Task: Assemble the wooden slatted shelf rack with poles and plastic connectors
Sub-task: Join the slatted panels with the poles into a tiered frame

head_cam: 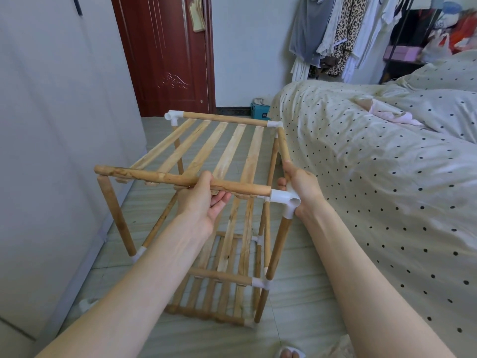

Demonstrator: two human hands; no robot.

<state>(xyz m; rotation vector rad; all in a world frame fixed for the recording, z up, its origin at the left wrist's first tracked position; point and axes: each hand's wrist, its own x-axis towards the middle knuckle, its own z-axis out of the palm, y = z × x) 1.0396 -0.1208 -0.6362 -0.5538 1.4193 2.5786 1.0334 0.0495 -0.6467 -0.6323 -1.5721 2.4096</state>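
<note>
The wooden rack [219,202] stands on the floor [296,254] just beside the bed [374,164]. The left hand [204,200] curls round the rack's near top pole [180,180]. The right hand [300,188] grips the side pole [283,143] just behind the near right white connector [285,200].

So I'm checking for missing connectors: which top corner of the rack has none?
The near-left top corner: bare pole ends meet there. The other three top corners carry white plastic connectors, including the one by the right hand.
</note>
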